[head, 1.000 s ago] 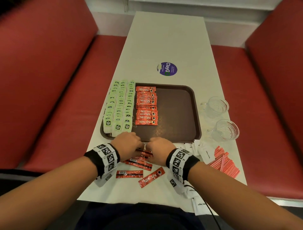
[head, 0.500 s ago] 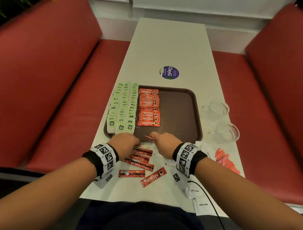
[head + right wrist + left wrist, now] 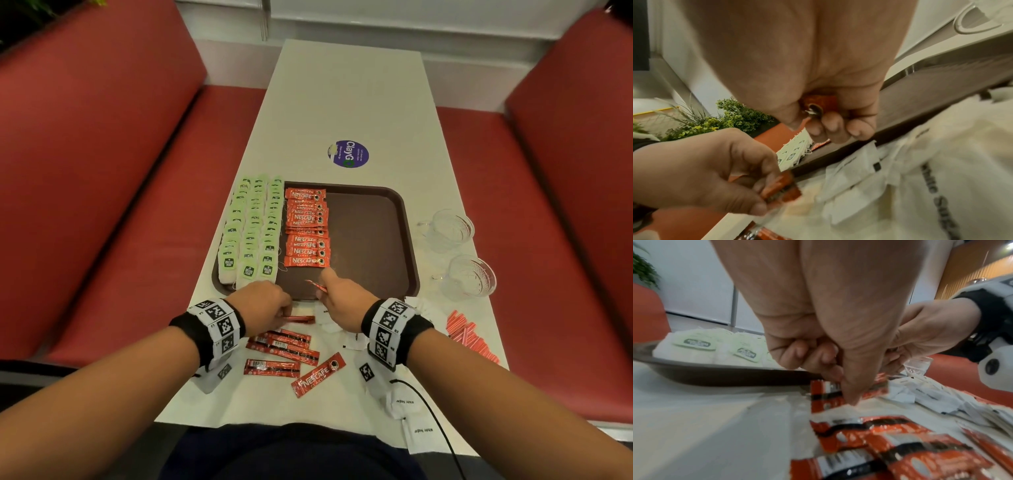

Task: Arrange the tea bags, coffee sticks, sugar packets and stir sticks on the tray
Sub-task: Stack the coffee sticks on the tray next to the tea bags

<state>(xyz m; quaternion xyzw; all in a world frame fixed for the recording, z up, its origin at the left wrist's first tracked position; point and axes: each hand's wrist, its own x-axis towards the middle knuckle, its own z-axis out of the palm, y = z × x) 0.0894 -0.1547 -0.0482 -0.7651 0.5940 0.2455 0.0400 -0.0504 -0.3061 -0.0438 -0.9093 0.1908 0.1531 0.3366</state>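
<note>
Pinching a coffee stick (image 3: 315, 285) pointing back-left over the tray (image 3: 370, 240), right hand (image 3: 342, 301); left hand (image 3: 263, 305) pinches another

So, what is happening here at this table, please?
A person is arranging drink supplies on a brown tray. Tea bags fill its left side, with a column of coffee sticks beside them. The right hand holds one coffee stick over the tray's near edge; the left hand pinches another from the loose ones on the table. Sugar packets and stir sticks still lie off the tray.
</note>
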